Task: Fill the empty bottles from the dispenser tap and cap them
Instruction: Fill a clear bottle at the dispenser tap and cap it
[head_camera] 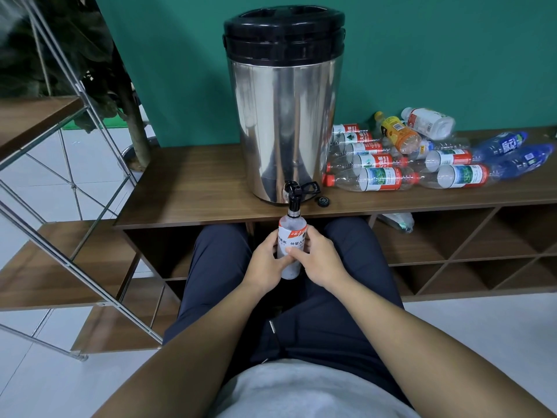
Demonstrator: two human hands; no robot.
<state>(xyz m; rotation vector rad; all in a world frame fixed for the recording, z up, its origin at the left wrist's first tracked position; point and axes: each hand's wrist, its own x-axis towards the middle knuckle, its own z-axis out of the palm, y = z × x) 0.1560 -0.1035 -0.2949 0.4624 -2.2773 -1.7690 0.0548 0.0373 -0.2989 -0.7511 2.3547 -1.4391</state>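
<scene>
Right now the left hand [265,260] and right hand [316,257] are both gripping a white-labelled bottle [291,239], holding its mouth under the dispenser tap [294,193]; filling looks underway, and capping likely calls for the loose cap [322,200] nearby

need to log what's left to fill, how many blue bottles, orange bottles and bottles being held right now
blue bottles: 2
orange bottle: 1
held bottle: 1
total: 4
</scene>
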